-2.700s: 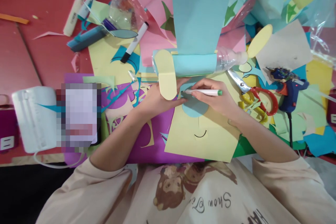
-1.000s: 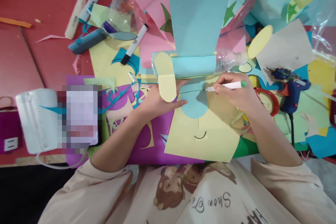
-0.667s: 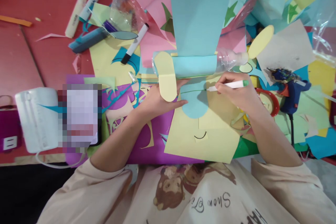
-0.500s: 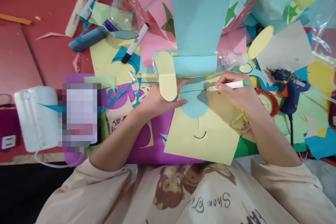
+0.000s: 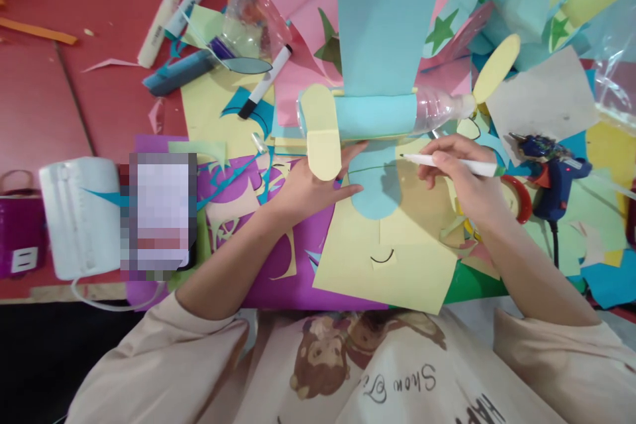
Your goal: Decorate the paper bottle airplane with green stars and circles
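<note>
In the middle of the head view lies a light-blue paper piece (image 5: 375,195) with a rounded lower end and a thin green line drawn across it. My left hand (image 5: 314,191) rests flat at its left edge, thumb and fingers apart, partly hidden by a pale-yellow paper strip (image 5: 325,156). My right hand (image 5: 460,172) holds a white marker pen (image 5: 467,162) with green ends, its tip just right of the line's end. Behind both hands stretches a clear plastic bottle (image 5: 437,109) wrapped in blue paper, with a yellow oval at its cap and a broad blue sheet (image 5: 390,20) across it.
Yellow paper (image 5: 348,271) lies under the blue piece, over purple paper. On the right are a blue glue gun (image 5: 559,182) with its cord and red-handled scissors (image 5: 519,199). A blurred phone (image 5: 166,212) and white device (image 5: 82,218) stand left; several markers lie at upper left.
The marker has lifted off the blue piece and swung flatter, and my right hand has shifted right. My left hand has kept its place at the paper's edge. The whole view has shifted slightly.
</note>
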Available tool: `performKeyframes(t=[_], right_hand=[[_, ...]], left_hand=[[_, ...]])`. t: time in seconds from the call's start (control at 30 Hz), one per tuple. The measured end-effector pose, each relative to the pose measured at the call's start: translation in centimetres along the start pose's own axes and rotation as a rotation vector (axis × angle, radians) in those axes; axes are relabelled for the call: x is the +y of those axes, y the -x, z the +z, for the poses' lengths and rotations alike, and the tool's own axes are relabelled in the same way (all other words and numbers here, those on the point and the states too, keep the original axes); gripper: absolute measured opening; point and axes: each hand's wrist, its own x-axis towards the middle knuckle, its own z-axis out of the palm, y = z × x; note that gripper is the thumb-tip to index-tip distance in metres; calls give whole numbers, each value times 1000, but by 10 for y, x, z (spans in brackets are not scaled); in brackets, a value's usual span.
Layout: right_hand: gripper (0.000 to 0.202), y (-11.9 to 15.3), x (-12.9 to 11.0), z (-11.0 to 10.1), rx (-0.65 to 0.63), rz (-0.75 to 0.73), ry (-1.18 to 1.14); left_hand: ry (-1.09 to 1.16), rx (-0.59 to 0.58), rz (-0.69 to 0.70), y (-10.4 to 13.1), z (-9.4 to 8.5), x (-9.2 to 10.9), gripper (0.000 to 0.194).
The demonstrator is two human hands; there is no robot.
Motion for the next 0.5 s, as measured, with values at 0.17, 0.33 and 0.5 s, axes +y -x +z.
performKeyframes(t=[0.17,0.33,0.5], right_hand=[[9,11,7,7,-2,-25,52],[6,13,15,5,4,-13,108],[10,13,21,3,7,-8,177]], left_hand=[[-43,22,21,-1,4,-2,68],[-37,3,-10,0,2,-1,69],[-21,0,-22,0,2,-1,70]])
